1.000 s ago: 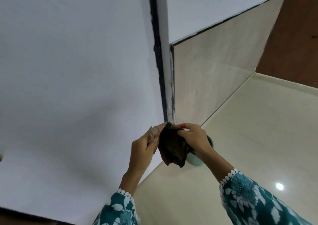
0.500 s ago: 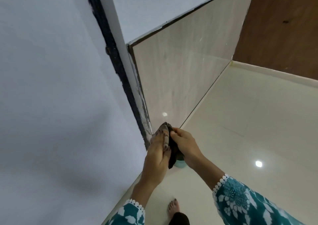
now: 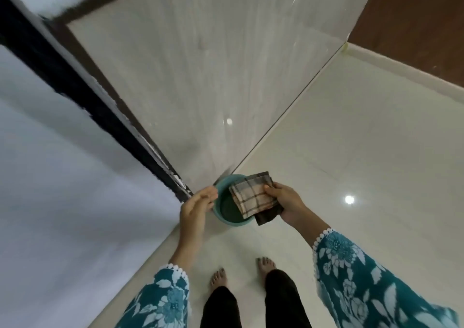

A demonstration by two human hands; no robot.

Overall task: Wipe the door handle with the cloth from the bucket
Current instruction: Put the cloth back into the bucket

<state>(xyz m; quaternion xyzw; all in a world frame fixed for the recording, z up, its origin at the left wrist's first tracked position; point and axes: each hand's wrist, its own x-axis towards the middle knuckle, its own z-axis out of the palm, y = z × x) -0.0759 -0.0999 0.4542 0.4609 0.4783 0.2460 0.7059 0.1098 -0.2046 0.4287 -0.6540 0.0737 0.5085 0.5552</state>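
Now my view has tipped down, and the left hand [image 3: 198,206] has let go of the checked cloth [image 3: 253,197]. It hangs open and holds nothing, just left of the teal bucket [image 3: 221,214] on the shiny floor [image 3: 364,152] in the lower middle of the frame. My right hand [image 3: 288,203] grips the folded cloth above the bucket. Two bare feet [image 3: 218,277] stand below. I see no door handle.

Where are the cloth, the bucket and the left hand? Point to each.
cloth [image 3: 253,195], head view, middle of the checked face.
bucket [image 3: 227,178], head view, far rim.
left hand [image 3: 197,206], head view, back of the hand.
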